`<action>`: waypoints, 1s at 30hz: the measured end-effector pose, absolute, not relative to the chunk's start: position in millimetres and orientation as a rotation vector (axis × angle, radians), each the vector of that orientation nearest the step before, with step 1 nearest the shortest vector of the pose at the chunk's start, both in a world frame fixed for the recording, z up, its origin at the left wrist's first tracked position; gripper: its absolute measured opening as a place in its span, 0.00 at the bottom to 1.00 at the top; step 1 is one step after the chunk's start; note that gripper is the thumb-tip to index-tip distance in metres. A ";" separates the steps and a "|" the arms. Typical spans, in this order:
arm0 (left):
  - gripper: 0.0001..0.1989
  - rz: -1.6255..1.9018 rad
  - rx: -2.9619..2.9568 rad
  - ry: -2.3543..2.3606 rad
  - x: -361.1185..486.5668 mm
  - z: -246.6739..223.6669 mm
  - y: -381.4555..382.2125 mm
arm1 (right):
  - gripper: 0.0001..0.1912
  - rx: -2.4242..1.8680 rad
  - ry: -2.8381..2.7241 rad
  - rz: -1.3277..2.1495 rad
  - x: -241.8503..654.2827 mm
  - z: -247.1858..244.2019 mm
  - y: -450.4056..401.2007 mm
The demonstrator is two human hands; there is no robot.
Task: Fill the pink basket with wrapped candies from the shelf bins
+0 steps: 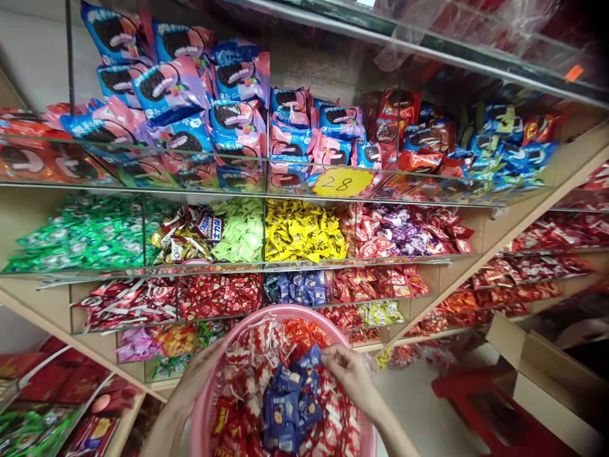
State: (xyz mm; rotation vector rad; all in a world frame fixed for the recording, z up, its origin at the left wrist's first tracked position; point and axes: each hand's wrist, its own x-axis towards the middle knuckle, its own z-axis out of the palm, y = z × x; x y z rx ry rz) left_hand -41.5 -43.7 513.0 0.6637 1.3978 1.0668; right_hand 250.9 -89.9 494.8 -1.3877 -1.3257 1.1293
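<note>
A pink plastic basket [202, 406], filled with wrapped candies, is at the lower middle of the view. My left hand [202, 374] grips its left side, and the fingers are partly hidden behind the wall. Above the basket's right half, my right hand [349, 373] has its fingers curled together, the tips pinching the edge of a dark blue candy packet [311, 360]. More dark blue packets [281, 412] lie in the middle of the basket. Around them are red-and-white candies [259, 343], orange-red packets [307, 331] and red packets [233, 422].
Glass-fronted shelves hold blue-and-pink cookie packs [171, 89], green candies [95, 235], yellow candies [304, 231] and blue packets [297, 287] just beyond the basket. A yellow price tag [343, 183] reads 28. At right are a red stool [480, 406] and an open cardboard box [547, 362].
</note>
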 end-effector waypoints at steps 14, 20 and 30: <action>0.21 1.038 0.641 1.361 -38.2 521.7 -47.5 | 0.13 -1.383 -1.295 1.409 198.9 476.1 -101.6; 0.25 1.008 0.617 1.354 -39.9 516.0 -46.9 | 0.09 -1.443 -1.306 1.257 197.2 481.2 -98.4; 0.20 0.979 0.621 1.358 -42.4 521.1 -45.1 | 0.08 -1.488 -1.284 1.167 211.0 477.1 -99.0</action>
